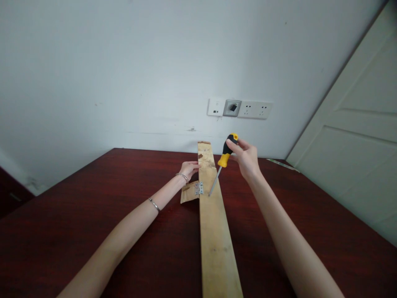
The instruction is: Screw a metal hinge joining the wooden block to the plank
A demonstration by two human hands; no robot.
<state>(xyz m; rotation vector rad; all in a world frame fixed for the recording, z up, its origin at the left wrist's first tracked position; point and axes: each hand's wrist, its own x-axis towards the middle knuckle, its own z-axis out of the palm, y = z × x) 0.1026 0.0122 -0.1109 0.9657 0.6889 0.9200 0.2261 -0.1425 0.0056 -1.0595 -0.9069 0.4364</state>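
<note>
A long wooden board [217,240] runs away from me across the table. On its left edge a metal hinge [199,188] joins it to a short wooden piece [188,193]. My left hand [190,169] grips the board's left edge, just beyond the hinge; some of its fingertips are hidden at the wood. A black and yellow screwdriver [223,158] is in my right hand [246,156], its fingers closed around the handle. The screwdriver tilts down to the left, its tip over the board to the right of the hinge. Whether the tip touches the wood I cannot tell.
The dark red table [149,248] meets a white wall [139,74] at its far edge. Wall sockets [254,109] with a black plug [233,107] sit above the board's far end. A white panelled door [356,136] stands at the right, near a thin strip [282,164] on the table.
</note>
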